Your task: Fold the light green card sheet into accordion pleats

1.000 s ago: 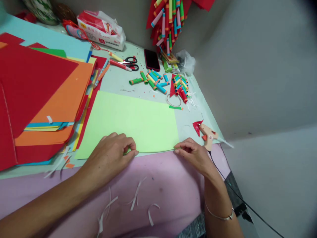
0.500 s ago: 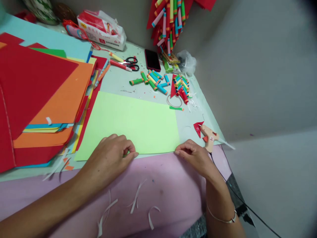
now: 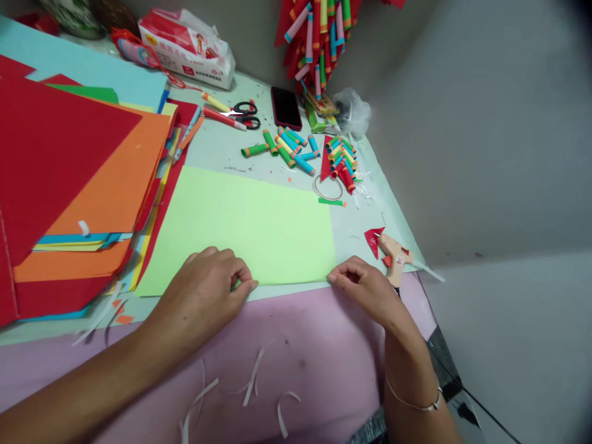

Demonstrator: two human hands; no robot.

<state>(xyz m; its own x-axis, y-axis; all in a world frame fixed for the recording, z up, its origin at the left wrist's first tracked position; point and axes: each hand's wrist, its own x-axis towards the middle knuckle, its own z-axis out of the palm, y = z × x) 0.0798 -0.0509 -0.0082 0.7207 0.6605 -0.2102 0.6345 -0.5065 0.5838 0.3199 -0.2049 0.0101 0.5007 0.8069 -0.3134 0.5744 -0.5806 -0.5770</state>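
Observation:
A light green paper sheet (image 3: 250,222) lies flat on the table in front of me. My left hand (image 3: 219,280) pinches its near edge around the middle, thumb and fingertips pressed together. At the sheet's near right corner, my right hand (image 3: 358,283) has the edge between thumb and index finger. Left of the sheet lies a stack of coloured paper, with a large red sheet (image 3: 55,148) on top and orange sheets (image 3: 134,179) partly under it. Small rolled paper tubes (image 3: 289,148) are beyond the sheet's far edge.
A beige glue gun (image 3: 395,256) rests at the right edge with a red scrap under its nozzle. Farther back are scissors (image 3: 246,115), a phone (image 3: 285,108), a tissue pack (image 3: 187,49) and a plastic bag (image 3: 352,113). Paper strips (image 3: 252,376) lie on the pink cover.
The view has shifted slightly. Both hands keep their pinch on the green sheet's near edge, and the sheet lies much as before.

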